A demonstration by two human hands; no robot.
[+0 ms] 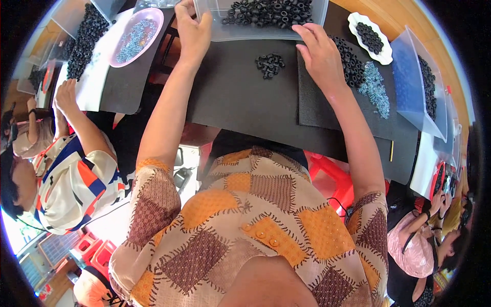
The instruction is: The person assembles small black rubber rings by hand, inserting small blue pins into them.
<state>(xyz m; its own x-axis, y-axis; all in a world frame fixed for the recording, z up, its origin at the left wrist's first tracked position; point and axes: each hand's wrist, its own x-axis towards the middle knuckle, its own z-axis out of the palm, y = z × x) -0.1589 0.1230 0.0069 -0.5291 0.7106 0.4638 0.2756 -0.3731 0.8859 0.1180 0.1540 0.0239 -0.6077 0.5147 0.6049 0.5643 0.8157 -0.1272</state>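
Observation:
A clear plastic bin [245, 34] with many small black ring-shaped parts [276, 13] in it is at the far edge of the dark table. My left hand [194, 33] is closed on the bin's left side, with some fingers hidden behind the wall. At its front right corner, the fingers of my right hand [322, 53] are bent over the edge, the thumb lower down. A small heap of black parts [269, 65] lies on the table in front of the bin. Beside my right hand are more black rings [352, 64] and a pile of pale blue small pieces [376, 89].
A scalloped white dish [387, 55] of black parts and another clear bin [409, 94] stand at the right. On the left, a pink oval tray [115, 60] holds blue pieces. A thin yellow stick [392, 151] lies near the front edge. Co-workers sit on both sides.

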